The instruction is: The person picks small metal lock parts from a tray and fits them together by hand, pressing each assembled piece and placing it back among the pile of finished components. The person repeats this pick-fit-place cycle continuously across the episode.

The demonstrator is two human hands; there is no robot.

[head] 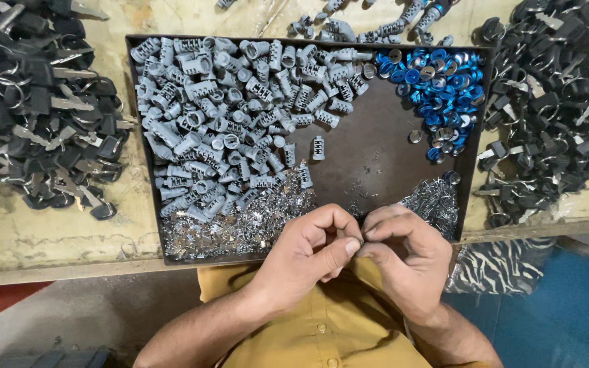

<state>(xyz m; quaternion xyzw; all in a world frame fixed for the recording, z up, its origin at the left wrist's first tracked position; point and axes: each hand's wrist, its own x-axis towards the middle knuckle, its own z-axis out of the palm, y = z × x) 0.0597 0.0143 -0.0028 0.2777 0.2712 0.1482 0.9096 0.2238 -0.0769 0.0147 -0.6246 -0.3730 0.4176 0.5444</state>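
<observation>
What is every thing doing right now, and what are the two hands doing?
Left hand: fingers curled, pinching something too small to tell.
Right hand: fingertips meeting the left's.
Dark tray: flat on bench, partly filled.
Grey lock cylinders: heaped loose.
Blue caps: piled in corner.
Small metal plates: scattered heap.
Black-headed keys: piled beside tray.

Cylinders [226, 102] in tray [376, 170], caps [441, 85] right.
</observation>
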